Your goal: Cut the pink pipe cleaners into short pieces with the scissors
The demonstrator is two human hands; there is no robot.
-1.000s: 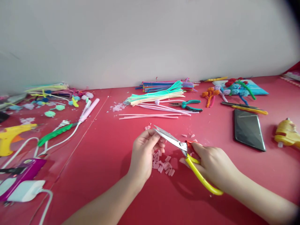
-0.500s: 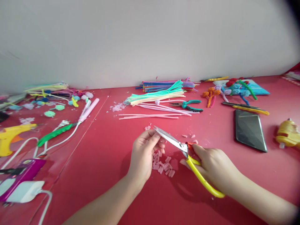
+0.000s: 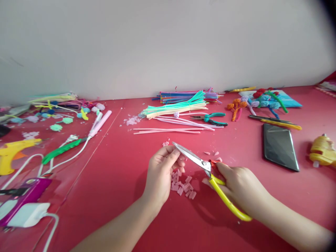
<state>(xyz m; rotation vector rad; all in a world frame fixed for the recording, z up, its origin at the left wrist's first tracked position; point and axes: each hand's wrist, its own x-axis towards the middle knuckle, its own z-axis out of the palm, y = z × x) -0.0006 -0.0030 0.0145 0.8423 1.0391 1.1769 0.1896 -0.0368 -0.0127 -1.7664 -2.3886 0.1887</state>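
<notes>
My right hand [image 3: 240, 187] grips yellow-handled scissors [image 3: 207, 175], whose steel blades point up and left toward my left hand [image 3: 161, 173]. The fingers of my left hand are pinched together right at the blade tips; what they hold is too small to make out. Under and between both hands lies a small pile of short pink cut pieces [image 3: 183, 185] on the red table [image 3: 118, 182]. A few more pink bits [image 3: 212, 153] lie just beyond the scissors.
Long pink pipe cleaners [image 3: 168, 130], bundled coloured ones [image 3: 178, 105] and teal pliers [image 3: 212, 118] lie farther back. A dark phone [image 3: 279, 146], a yellow tool [image 3: 322, 150] and pipe-cleaner flowers [image 3: 262, 99] sit right. Left: glue gun [image 3: 13, 152], cables, purple device [image 3: 26, 196].
Almost nothing has moved. My right hand and the scissors have shifted very slightly to the right and down; my left hand keeps its pinch at the blade tips.
</notes>
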